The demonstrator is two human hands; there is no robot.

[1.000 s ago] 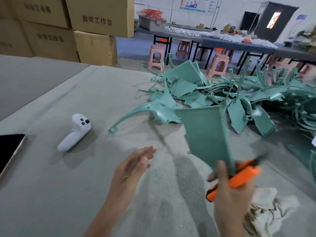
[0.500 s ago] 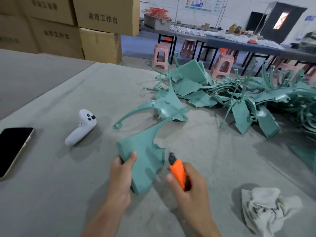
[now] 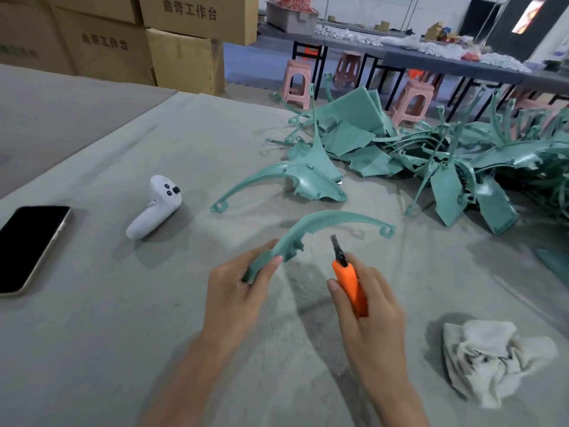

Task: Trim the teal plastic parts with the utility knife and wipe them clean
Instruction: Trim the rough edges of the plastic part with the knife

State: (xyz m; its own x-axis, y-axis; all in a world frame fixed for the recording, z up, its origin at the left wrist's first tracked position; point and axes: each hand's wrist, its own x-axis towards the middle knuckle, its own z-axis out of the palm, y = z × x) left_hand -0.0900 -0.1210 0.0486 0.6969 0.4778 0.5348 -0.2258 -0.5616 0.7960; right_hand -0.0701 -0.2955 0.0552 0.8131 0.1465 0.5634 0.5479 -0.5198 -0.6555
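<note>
My left hand (image 3: 243, 288) grips the wide end of a curved teal plastic part (image 3: 326, 221); its thin arm arcs up and right to an eyelet end. My right hand (image 3: 369, 306) holds an orange utility knife (image 3: 349, 280) with its dark blade pointing up, just right of the part's jagged inner edge and apart from it. Another single teal part (image 3: 295, 180) lies flat behind. A big heap of teal parts (image 3: 462, 155) fills the back right. A crumpled white rag (image 3: 489, 355) lies at the lower right.
On the grey table (image 3: 123, 334), a white handheld controller (image 3: 155, 208) and a black phone (image 3: 27, 245) lie at the left. Cardboard boxes (image 3: 184, 60) stand at the back left. Pink stools (image 3: 412, 100) and long tables stand beyond the far edge.
The part passed from my right hand to my left and has turned so its thin curved arm now shows. The knife's blade now points up beside it.
</note>
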